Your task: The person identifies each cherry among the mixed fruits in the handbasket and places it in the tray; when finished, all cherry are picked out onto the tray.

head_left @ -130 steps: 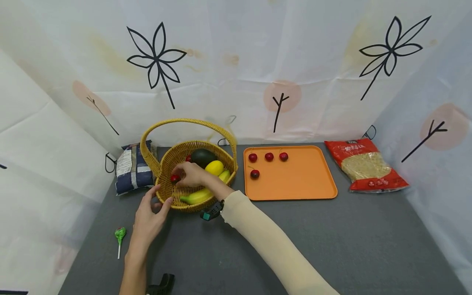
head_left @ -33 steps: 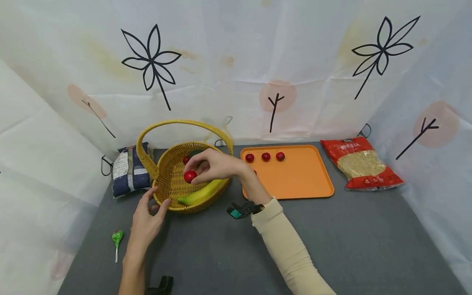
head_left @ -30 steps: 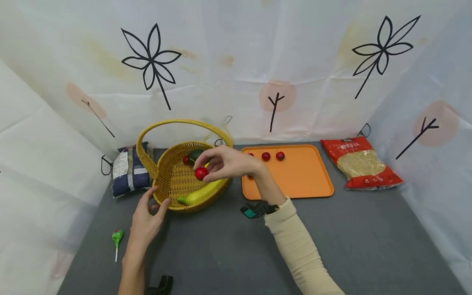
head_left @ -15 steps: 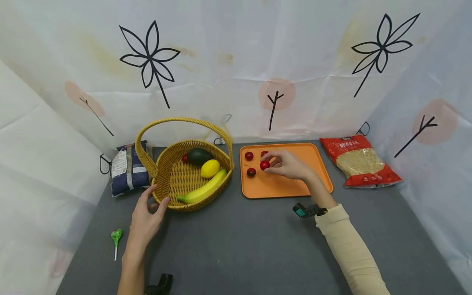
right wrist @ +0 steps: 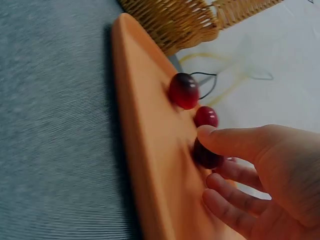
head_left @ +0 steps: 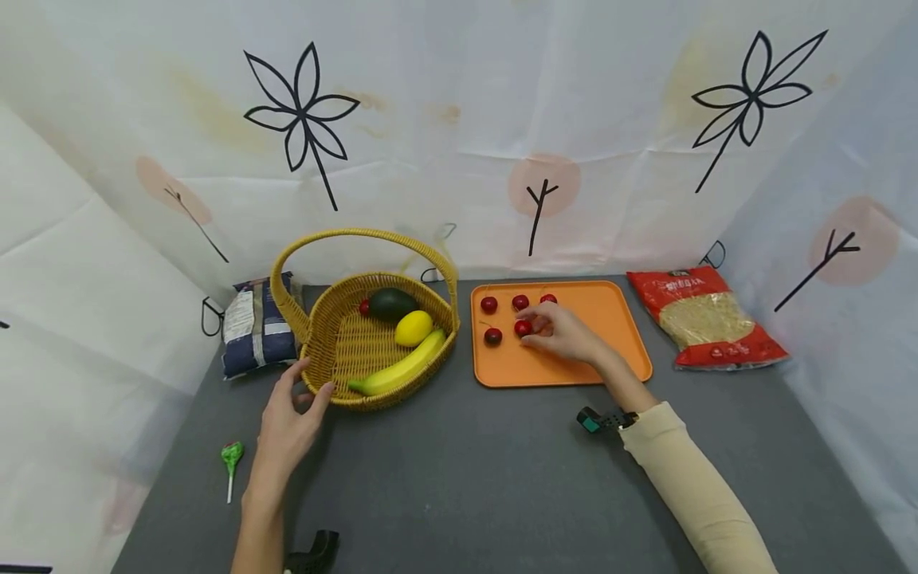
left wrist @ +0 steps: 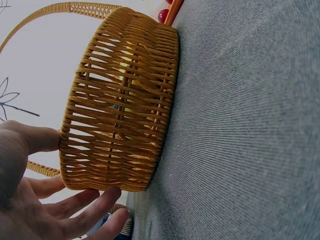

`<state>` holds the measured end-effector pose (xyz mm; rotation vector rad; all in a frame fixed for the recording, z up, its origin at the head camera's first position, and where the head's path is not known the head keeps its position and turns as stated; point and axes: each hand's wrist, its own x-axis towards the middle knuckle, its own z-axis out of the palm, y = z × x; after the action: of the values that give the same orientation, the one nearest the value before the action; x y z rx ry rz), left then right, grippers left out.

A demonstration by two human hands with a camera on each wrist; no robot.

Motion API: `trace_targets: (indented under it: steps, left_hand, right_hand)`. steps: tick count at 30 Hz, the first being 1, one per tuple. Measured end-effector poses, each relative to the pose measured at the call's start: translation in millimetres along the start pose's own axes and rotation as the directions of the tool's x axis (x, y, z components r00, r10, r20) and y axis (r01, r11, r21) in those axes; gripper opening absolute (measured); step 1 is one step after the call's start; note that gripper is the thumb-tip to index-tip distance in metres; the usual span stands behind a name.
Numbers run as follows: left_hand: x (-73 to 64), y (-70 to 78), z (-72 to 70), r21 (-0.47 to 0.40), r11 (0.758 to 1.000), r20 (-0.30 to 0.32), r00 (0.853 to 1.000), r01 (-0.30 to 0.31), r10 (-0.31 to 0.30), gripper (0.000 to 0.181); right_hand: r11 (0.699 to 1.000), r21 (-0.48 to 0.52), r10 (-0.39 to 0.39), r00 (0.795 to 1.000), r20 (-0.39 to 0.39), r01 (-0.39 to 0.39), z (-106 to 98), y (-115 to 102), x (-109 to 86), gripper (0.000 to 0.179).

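My right hand point(head_left: 562, 333) pinches a red cherry point(head_left: 523, 328) low over the orange tray point(head_left: 588, 363); in the right wrist view the thumb point(right wrist: 235, 140) overlaps this dark red cherry point(right wrist: 206, 156). Several other cherries lie on the tray, one dark cherry point(head_left: 492, 336) just left of the held one. My left hand point(head_left: 287, 422) holds the near left rim of the yellow wicker basket point(head_left: 337, 319), thumb on one side and fingers on the other. Inside the basket are a banana point(head_left: 402, 368), a lemon point(head_left: 413, 328), an avocado point(head_left: 393, 304) and a small red fruit point(head_left: 364, 308), partly hidden.
Behind the basket on the left lies a dark blue packet point(head_left: 258, 327). A red bag with a clear window point(head_left: 706, 319) lies right of the tray. A green lollipop point(head_left: 232, 458) lies at the left of the grey table point(head_left: 459, 478). White printed cloth point(head_left: 430, 119) stands around the back and sides.
My right hand has taken the cherry from the basket, carried it right and lowered it to the tray among the others. My left hand has stayed at the basket rim.
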<state>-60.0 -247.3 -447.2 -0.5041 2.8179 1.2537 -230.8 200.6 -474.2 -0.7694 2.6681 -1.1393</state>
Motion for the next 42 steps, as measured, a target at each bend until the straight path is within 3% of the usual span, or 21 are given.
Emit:
trace_targets:
  steps: [5, 8, 11, 16, 18, 20, 23, 31, 35, 42]
  left_hand:
    - [0.1, -0.1, 0.5, 0.001, 1.000, 0.000, 1.000, -0.005, 0.005, 0.074]
    - [0.1, -0.3, 0.5, 0.001, 1.000, 0.002, 1.000, -0.005, 0.005, 0.074]
    - [0.1, -0.5, 0.4, 0.002, 1.000, -0.001, 1.000, -0.005, 0.005, 0.074]
    - [-0.2, -0.7, 0.0, 0.015, 1.000, -0.015, 1.000, -0.018, 0.018, 0.073]
    - [-0.2, -0.9, -0.6, 0.018, 1.000, -0.018, 1.000, -0.020, 0.021, 0.073]
    - [0.3, -1.1, -1.1, 0.014, 1.000, -0.018, 1.000, -0.019, 0.019, 0.073]
    - [0.9, -1.2, -1.5, 0.010, 1.000, -0.002, 1.000, -0.011, 0.011, 0.075]
    - [1.2, -0.7, -0.1, 0.002, 1.000, 0.011, 1.000, -0.005, 0.005, 0.075]
    - [1.3, -1.1, 0.5, 0.001, 1.000, 0.011, 1.000, -0.005, 0.005, 0.075]
    - [1.2, -1.9, -0.2, -0.002, 1.000, 0.006, 1.000, -0.015, 0.015, 0.075]
  right_hand:
    - [0.999, 0.045, -0.023, 0.998, -0.050, 0.025, -11, -19, -6.0, 0.040]
    - [0.993, 0.091, -0.073, 0.995, -0.065, 0.079, -17, -46, -9.7, 0.034]
    - [0.973, 0.144, -0.171, 0.984, -0.058, 0.177, -19, -78, -11.8, 0.028]
    - [0.894, 0.256, -0.378, 0.926, -0.010, 0.367, 0, -126, 0.2, 0.025]
    - [0.866, 0.285, -0.430, 0.903, 0.009, 0.410, 16, -140, 13.7, 0.025]
    - [0.855, 0.302, -0.450, 0.892, 0.032, 0.421, 35, -153, 31.4, 0.025]
    - [0.865, 0.318, -0.433, 0.898, 0.079, 0.389, 65, -167, 61.6, 0.027]
    - [0.942, 0.267, -0.265, 0.941, 0.210, 0.205, 130, -189, 131.6, 0.041]
    - [0.970, 0.213, -0.165, 0.964, 0.209, 0.119, 151, -192, 149.1, 0.045]
    - [0.992, 0.121, -0.066, 0.974, 0.216, 0.040, 172, -196, 158.9, 0.051]
